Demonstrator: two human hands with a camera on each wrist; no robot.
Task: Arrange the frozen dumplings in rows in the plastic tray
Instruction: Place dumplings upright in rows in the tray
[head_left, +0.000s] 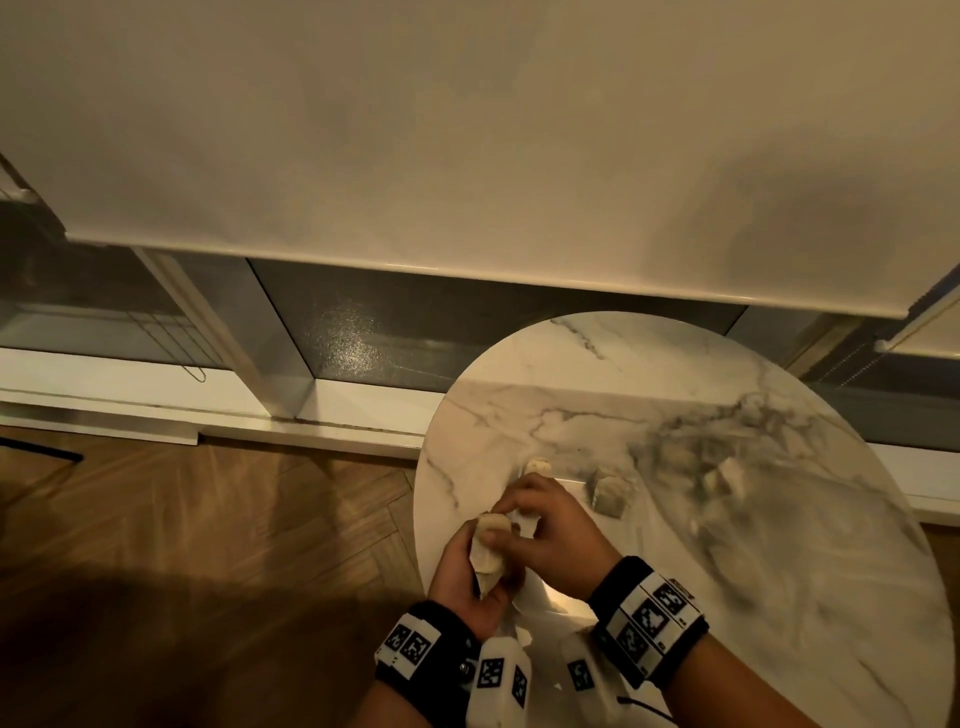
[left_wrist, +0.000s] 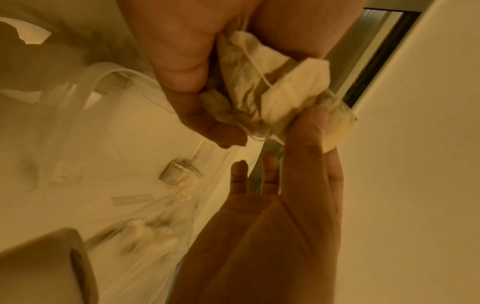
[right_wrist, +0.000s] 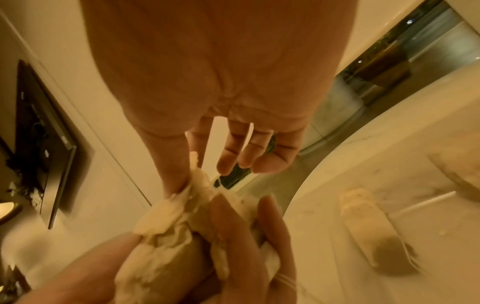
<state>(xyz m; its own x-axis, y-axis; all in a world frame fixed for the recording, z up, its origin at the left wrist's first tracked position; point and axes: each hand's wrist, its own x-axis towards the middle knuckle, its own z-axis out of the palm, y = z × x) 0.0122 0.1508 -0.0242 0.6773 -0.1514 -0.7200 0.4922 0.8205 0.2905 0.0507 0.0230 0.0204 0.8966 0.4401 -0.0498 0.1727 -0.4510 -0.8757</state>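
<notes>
My left hand (head_left: 470, 558) grips a clump of pale, crumpled dumplings (head_left: 488, 553) above the near left edge of the table. My right hand (head_left: 519, 512) pinches the top piece of that clump between thumb and forefinger. In the right wrist view the thumb (right_wrist: 172, 164) presses on the pinched dumpling (right_wrist: 201, 185); the other fingers hang loose. A clear plastic tray (right_wrist: 426, 202) lies just beyond, with one dumpling (right_wrist: 363, 216) in it. Loose dumplings (head_left: 610, 491) (head_left: 732, 475) lie further back; whether they are in the tray I cannot tell.
The round marble table (head_left: 675, 395) stands by a window sill (head_left: 156, 395), with wooden floor (head_left: 208, 519) on the left. A pale roll (left_wrist: 52, 267) lies near my left wrist. Small paper scraps (left_wrist: 67, 171) are scattered on the table.
</notes>
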